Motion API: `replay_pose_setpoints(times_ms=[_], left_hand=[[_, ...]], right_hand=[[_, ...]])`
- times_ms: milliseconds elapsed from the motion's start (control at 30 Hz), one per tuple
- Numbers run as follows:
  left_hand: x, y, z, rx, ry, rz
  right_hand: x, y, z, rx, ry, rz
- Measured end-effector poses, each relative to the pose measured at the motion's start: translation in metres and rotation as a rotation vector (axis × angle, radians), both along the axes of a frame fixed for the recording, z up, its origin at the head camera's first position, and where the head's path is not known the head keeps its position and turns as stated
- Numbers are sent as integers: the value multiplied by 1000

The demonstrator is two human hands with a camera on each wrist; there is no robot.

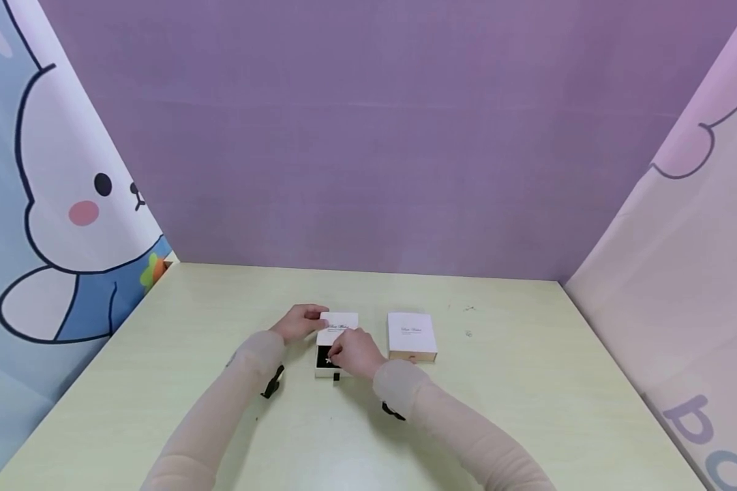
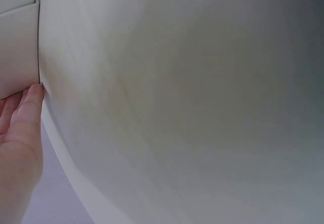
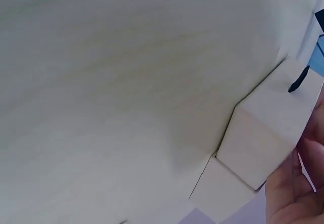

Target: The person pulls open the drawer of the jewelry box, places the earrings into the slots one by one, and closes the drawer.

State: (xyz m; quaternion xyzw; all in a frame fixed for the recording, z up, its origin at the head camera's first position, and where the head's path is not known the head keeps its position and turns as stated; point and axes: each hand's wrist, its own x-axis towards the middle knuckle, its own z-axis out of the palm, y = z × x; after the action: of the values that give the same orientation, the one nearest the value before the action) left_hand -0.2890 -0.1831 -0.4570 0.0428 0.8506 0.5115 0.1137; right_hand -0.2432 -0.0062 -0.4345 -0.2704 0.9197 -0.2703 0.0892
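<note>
A white slide-out jewelry box (image 1: 341,319) with dark script on its lid lies in front of me, its drawer (image 1: 326,373) pulled out toward me. Black lining fills the drawer, and a small pale star-like piece (image 1: 328,361) shows on it. My left hand (image 1: 299,323) holds the box's sleeve at its left side, thumb on top; in the left wrist view its fingertips (image 2: 35,90) touch the sleeve wall. Above the drawer is my right hand (image 1: 357,352), fingers curled and fingertips beside the star-like piece; whether they pinch it I cannot tell. A black pull tab (image 3: 299,80) hangs from the drawer front.
A second white box (image 1: 412,334) with similar script stands to the right, its drawer closed. Farther right, small thin dark bits (image 1: 469,309) and a little curled piece (image 1: 468,333) lie on the pale table (image 1: 509,402). A purple panel (image 1: 368,170) rises behind.
</note>
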Motion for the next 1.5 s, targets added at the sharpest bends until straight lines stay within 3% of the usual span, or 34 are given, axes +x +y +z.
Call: replay_pose_setpoints(times_ms=[100, 567, 1033, 1300, 1500], left_hand=[[2, 1, 4, 4, -3, -1], [-1, 2, -1, 7, -1, 9], [-1, 0, -1, -19, -5, 11], [-2, 0, -1, -34, 7, 4], [-3, 0, -3, -22, 11, -1]], right_hand=[[0, 0, 0, 9, -10, -1], [2, 3, 0, 15, 10, 17], [0, 9, -4, -124, -78, 24], [-5, 21, -8, -354, -155, -54], [-6, 30, -8, -388, -145, -50]])
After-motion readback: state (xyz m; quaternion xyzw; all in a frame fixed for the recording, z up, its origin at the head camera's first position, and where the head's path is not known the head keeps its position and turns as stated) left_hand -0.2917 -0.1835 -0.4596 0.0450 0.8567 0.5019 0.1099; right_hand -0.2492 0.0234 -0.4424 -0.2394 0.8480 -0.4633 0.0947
